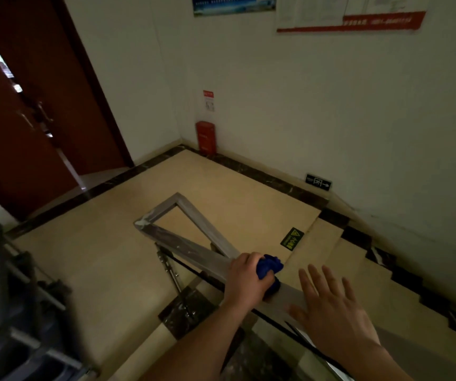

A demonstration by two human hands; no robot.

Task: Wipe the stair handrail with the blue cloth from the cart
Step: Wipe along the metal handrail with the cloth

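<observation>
The grey metal stair handrail [185,247] runs from a bend over the landing toward me. My left hand [246,276] presses a bunched blue cloth [269,266] onto the rail's top, fingers closed around it. My right hand [328,303] hovers flat with spread fingers just right of the rail, close to the cloth, holding nothing. The cart [7,298] is a dark, blurred shape at the lower left.
A beige tiled landing [106,259] lies ahead, with stairs [372,276] dropping to the right. A red box [206,136] stands in the far corner. A dark red door [29,127] is ajar at the left. White walls close the space.
</observation>
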